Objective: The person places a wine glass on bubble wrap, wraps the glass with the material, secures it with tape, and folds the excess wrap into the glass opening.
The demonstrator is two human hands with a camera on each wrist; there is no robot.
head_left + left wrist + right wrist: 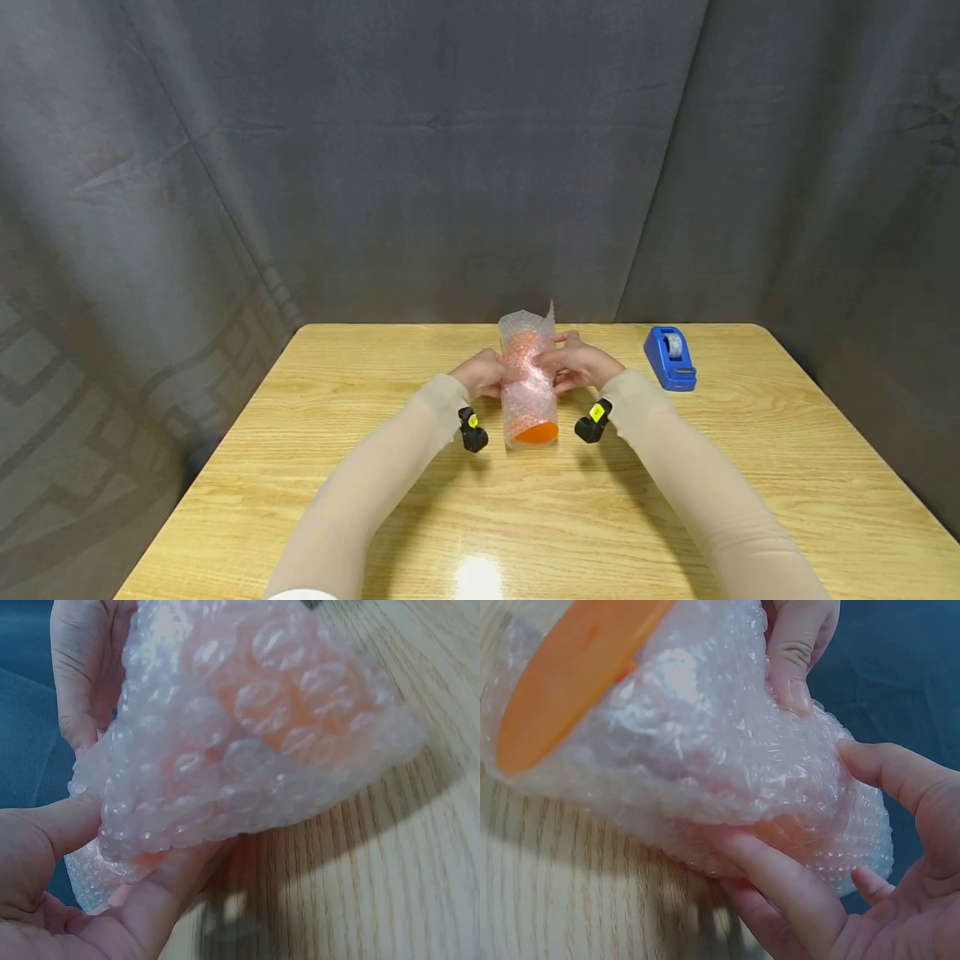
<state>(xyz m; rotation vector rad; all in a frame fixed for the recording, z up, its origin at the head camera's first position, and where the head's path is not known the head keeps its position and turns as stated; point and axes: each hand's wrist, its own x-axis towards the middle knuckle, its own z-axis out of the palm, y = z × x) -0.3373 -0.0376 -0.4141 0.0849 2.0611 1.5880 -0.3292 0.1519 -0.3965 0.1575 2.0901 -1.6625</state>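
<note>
A bubble-wrapped bundle (529, 398) lies on the table with its long side pointing away from me. Orange shows through the clear wrap, and a flat, rounded orange end (570, 682) shows at the near opening. From the left, my left hand (482, 372) grips the bundle, thumb on top and fingers low on its side, as the left wrist view shows. My right hand (582, 365) holds the opposite side, its thumb pressing the wrap and its fingers reaching under. A loose corner of wrap stands up at the far end. What the orange thing is stays hidden by the wrap.
To the right of my right hand stands a blue tape dispenser (670, 360) with a roll of clear tape. The wooden table (360, 433) ends at the back against a grey curtain (450, 167), which also hangs at both sides.
</note>
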